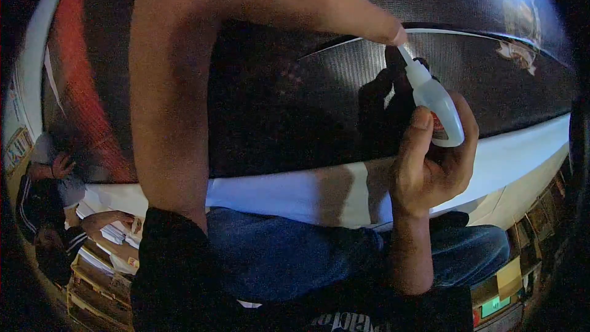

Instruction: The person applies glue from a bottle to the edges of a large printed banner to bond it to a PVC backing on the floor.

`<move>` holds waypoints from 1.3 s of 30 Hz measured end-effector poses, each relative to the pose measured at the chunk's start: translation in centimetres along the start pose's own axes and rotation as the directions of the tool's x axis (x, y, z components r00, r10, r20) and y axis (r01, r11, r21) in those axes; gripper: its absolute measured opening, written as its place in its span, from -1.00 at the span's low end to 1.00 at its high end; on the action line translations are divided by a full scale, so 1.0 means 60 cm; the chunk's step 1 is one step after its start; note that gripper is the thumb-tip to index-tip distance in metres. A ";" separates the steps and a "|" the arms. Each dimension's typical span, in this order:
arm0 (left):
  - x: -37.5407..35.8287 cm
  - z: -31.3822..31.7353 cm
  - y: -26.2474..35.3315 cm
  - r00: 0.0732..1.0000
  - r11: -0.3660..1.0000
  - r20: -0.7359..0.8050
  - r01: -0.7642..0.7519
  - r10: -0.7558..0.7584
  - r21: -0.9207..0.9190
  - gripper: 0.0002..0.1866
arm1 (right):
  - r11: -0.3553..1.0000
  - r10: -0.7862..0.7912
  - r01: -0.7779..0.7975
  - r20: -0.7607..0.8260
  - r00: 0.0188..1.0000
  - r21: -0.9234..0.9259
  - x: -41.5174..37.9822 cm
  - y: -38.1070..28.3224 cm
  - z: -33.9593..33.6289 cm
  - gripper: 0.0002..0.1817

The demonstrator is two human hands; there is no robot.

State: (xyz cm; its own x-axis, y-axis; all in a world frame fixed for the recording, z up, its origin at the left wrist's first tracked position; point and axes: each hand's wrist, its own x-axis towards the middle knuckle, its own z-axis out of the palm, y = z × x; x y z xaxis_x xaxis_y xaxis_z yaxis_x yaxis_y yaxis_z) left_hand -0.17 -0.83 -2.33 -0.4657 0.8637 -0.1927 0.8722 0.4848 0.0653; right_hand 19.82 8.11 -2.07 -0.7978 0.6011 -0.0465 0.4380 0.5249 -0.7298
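A small translucent white squeeze bottle (444,114) with a narrow nozzle and a red label is gripped in my right hand (427,172). It tilts up and to the left over the glossy dark sheet (264,110). Across the top of the view reaches my left hand (332,0), with one digit stretched out to the nozzle's tip. That fingertip and the tip appear to touch. The other fingers of this hand lie out of sight. Close to the nozzle, a thin pale curved line (455,32) runs along the dark sheet.
A red band (86,80) crosses the sheet on the left. A white edge (276,193) runs along its near side, by my jeans (295,252). Another person (52,209) sits at lower left near papers and wooden crates (92,301). A green item (495,306) lies lower right.
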 end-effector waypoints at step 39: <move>-0.003 -0.020 -0.014 0.993 0.995 0.077 -0.088 0.092 -0.054 0.15 | 0.952 0.191 -0.131 -0.203 0.960 0.275 0.001 -0.002 0.004 -0.65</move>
State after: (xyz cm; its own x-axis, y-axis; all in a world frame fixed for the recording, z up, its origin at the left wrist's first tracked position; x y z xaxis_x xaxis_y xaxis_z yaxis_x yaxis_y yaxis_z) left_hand -0.99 -1.20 -1.18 -0.3706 0.8915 -0.2607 0.9003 0.4138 0.1351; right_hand 19.63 7.93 -2.17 -0.5986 0.7997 -0.0457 0.4082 0.2554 -0.8765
